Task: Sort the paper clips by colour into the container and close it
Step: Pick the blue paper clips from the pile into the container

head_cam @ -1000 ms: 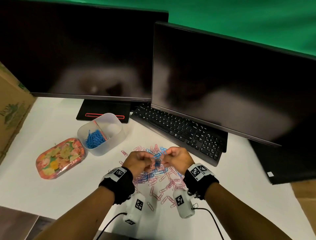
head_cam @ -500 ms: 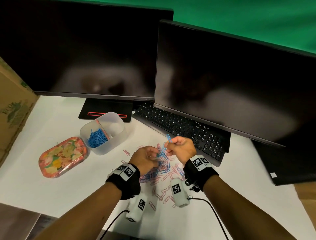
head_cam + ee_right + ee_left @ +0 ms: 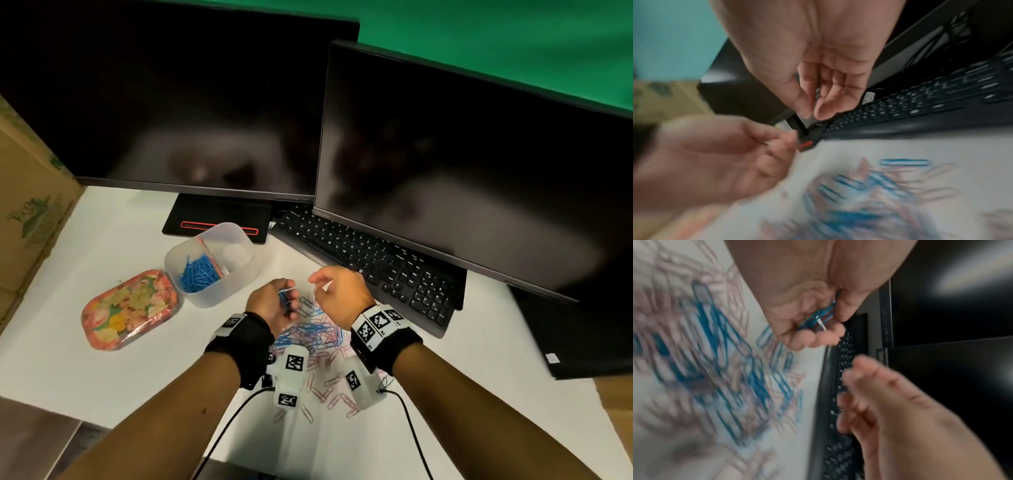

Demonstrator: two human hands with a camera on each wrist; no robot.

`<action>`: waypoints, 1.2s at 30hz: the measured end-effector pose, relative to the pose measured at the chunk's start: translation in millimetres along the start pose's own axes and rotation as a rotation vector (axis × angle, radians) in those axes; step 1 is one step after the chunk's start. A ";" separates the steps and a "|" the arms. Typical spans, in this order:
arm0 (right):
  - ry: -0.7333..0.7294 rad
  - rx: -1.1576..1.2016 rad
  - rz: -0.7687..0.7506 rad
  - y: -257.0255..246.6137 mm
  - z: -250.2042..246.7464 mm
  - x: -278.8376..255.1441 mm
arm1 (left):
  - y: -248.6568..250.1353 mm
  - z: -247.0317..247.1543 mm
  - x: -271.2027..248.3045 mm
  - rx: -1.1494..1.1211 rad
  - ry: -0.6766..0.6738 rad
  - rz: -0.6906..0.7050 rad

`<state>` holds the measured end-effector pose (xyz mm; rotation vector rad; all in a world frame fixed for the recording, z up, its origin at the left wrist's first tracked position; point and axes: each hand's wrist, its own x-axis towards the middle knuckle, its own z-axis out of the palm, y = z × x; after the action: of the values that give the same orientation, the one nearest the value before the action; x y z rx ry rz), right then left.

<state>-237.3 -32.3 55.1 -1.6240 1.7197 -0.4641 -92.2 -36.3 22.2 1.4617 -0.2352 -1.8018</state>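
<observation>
A loose pile of blue and pink paper clips lies on the white desk between my wrists, blurred in both wrist views. My left hand hovers over its far edge, fingers curled round a small bunch of blue clips. My right hand is just to the right, raised; its thumb and forefinger are close together and no clip shows between them. The translucent container stands to the left of my hands. Blue clips fill its left compartment. The floral lid lies beside it.
A black keyboard runs along the right, close behind my right hand. Two dark monitors stand at the back, one on a stand base just behind the container. A cardboard box borders the left edge.
My right hand held up a blue clip half a second ago and now shows none. The left hand has lifted off the pile with blue clips in it. Both hands have moved slightly left.
</observation>
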 end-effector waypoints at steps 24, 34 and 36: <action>-0.143 0.139 0.179 60.8 21.0 -11.3 | -30.2 -56.0 12.1 1.529 0.039 0.439; -0.107 0.269 0.210 56.9 20.8 -6.7 | -18.1 -66.9 12.0 1.250 0.085 0.470; -0.121 0.326 0.216 52.8 19.3 -7.6 | -13.3 -65.5 7.8 1.031 0.049 0.441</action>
<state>-261.6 -13.4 7.5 -1.1977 1.6110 -0.5003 -40.0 -11.5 -12.3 1.8915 -1.4991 -1.2843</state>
